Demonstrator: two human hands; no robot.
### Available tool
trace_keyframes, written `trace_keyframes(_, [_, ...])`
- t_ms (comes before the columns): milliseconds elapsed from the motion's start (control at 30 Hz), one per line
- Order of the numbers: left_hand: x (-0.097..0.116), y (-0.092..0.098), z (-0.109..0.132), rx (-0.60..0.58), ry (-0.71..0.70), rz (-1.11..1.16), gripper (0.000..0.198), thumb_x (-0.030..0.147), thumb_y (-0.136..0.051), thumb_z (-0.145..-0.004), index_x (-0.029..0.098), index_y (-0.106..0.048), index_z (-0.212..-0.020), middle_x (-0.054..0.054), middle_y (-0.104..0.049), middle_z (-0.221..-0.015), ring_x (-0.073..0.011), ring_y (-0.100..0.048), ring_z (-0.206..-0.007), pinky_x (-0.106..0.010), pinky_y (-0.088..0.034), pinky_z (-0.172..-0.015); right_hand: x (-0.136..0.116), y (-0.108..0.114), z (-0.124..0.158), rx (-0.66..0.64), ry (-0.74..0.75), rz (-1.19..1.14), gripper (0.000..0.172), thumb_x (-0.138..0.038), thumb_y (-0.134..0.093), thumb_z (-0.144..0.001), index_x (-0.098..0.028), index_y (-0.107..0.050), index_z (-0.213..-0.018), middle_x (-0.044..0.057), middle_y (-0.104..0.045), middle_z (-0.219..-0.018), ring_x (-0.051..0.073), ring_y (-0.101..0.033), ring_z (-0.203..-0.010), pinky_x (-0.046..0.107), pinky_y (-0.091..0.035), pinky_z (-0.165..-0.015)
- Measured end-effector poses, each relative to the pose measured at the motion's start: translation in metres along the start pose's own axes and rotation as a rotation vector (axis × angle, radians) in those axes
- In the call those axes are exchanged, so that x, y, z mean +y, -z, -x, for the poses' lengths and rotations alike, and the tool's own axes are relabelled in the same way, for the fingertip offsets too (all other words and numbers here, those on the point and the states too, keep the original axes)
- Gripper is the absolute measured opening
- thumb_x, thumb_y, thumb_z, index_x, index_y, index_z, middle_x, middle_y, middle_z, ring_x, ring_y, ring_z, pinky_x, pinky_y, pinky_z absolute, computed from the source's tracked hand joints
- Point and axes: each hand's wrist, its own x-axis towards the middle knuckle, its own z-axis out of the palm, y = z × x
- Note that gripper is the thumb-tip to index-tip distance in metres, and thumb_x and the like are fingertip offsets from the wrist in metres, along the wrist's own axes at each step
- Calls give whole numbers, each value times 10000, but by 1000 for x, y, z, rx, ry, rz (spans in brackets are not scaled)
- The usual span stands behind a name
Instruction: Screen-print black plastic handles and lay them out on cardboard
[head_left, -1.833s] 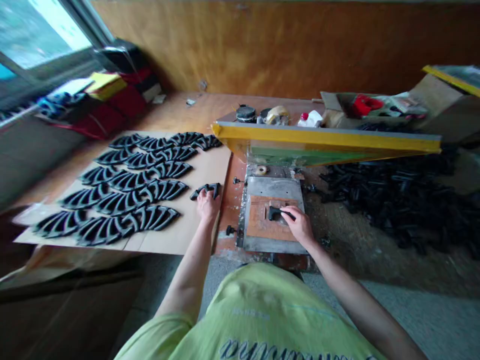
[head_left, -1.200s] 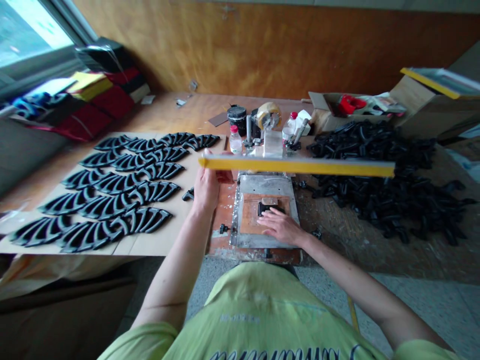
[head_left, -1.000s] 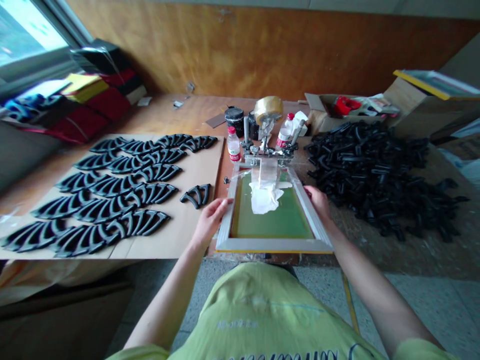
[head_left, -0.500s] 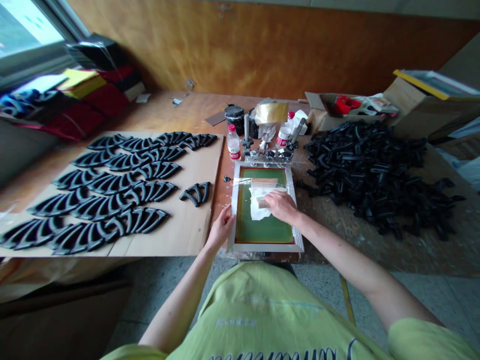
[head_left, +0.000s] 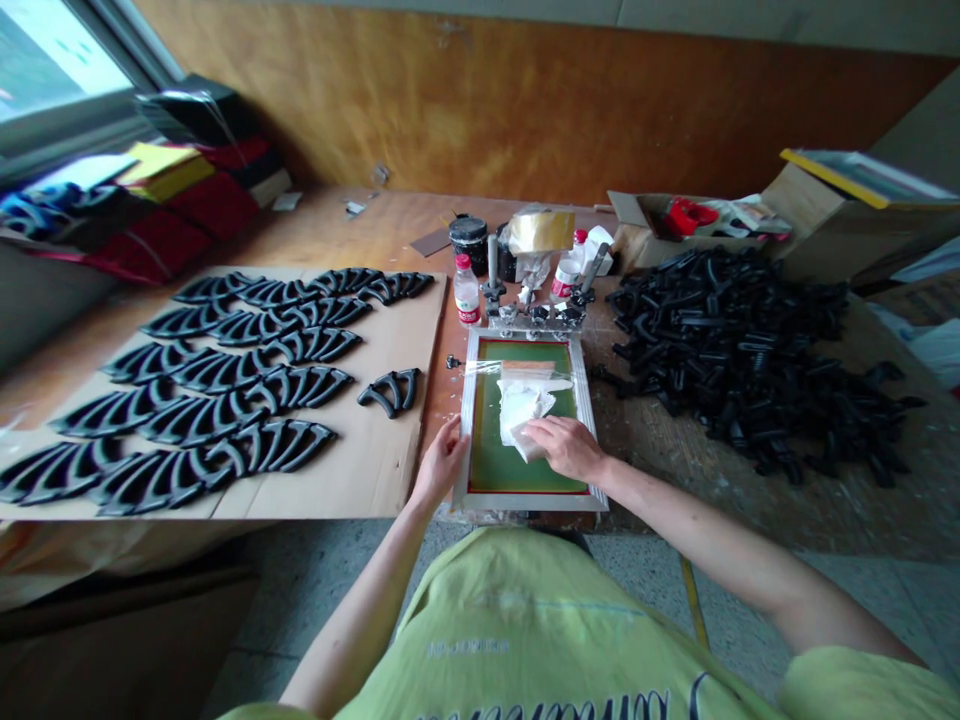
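A silk-screen frame [head_left: 463, 470] with silver metal rims and a green mesh lies in front of me, held at its back end by a metal hinge clamp [head_left: 534, 318]. My left hand [head_left: 444, 460] is closed on the frame's left rim. Over the mesh, my right hand [head_left: 571, 448] grips a small pale flat piece that looks like a squeegee [head_left: 523, 436], mostly covered by the fingers. A white ragged patch [head_left: 521, 402], ink or paper, lies on the mesh beside it. Behind the patch, a brownish strip [head_left: 526, 369] and clear tape cross the frame.
Rows of black curved plastic parts [head_left: 247, 380] lie on cardboard [head_left: 382, 460] at left, one part [head_left: 390, 392] apart from them. A heap of black parts [head_left: 735, 350] covers the right side. A red-capped bottle [head_left: 466, 292], a black tub [head_left: 469, 240] and an open carton [head_left: 637, 225] stand behind.
My right hand has drawn the pale piece towards me over the mesh, and more of the white patch shows behind it. My left hand stays on the left rim.
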Motion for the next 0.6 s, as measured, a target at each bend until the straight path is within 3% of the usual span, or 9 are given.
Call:
trace_keyframes(133, [6, 3, 1, -13, 15, 31, 738, 534, -647, -765, 153, -511, -1382, 42, -542, -653, -111, -471, -540, -216, -340, -503, 3, 18, -23, 9, -116, -18, 197, -248, -662, -859, -253, -710, -1050, 22, -743, -991, 195, -676, -884, 292, -506, -775])
trace_keyframes(233, [27, 9, 8, -34, 28, 99, 770, 538, -694, -730, 191, -488, -1386, 52, -560, -641, -105, -477, -522, -205, -335, -487, 14, 45, -62, 134, -258, -40, 421, -314, -706, -846, -292, -631, -1259, 24, -728, -1097, 206, -675, -921, 306, -511, -798])
trace_keyframes(333, [62, 16, 17, -16, 9, 169, 590, 555, -686, -758, 199, -590, -1218, 47, -575, -651, -87, -464, -508, -195, -325, -476, 41, 75, -80, 285, -381, -42, 539, -395, -681, -859, -278, -552, -1370, 40, -735, -1024, 217, -674, -851, 334, -508, -798])
trace_keyframes(400, [90, 17, 17, 52, -61, 198, 470, 589, -641, -795, 174, -660, -1014, 29, -580, -666, -81, -464, -519, -199, -339, -483, 69, 90, -72, 435, -495, -67, 479, -458, -593, -902, -222, -589, -1319, 51, -732, -926, 215, -665, -796, 340, -503, -787])
trace_keyframes(467, [117, 15, 11, 134, -192, 240, 473, 622, -581, -830, 165, -675, -909, 7, -605, -714, -90, -507, -571, -206, -392, -525, 97, 94, -53, 533, -619, -125, 411, -465, -507, -933, -167, -655, -1174, 61, -720, -861, 211, -653, -775, 338, -501, -777])
trace_keyframes(533, [144, 11, -1, 181, -333, 297, 487, 636, -518, -864, 177, -671, -927, -20, -650, -813, -116, -586, -677, -220, -464, -597, 113, 82, -31, 485, -702, -188, 371, -460, -486, -930, -159, -681, -1025, 58, -708, -842, 210, -640, -775, 343, -503, -770])
trace_keyframes(600, [167, 6, -15, 184, -428, 358, 482, 635, -475, -885, 193, -648, -967, -41, -672, -869, -145, -639, -770, -241, -515, -639, 111, 56, -11, 363, -716, -234, 336, -476, -525, -903, -175, -676, -918, 39, -693, -820, 200, -628, -752, 343, -506, -753])
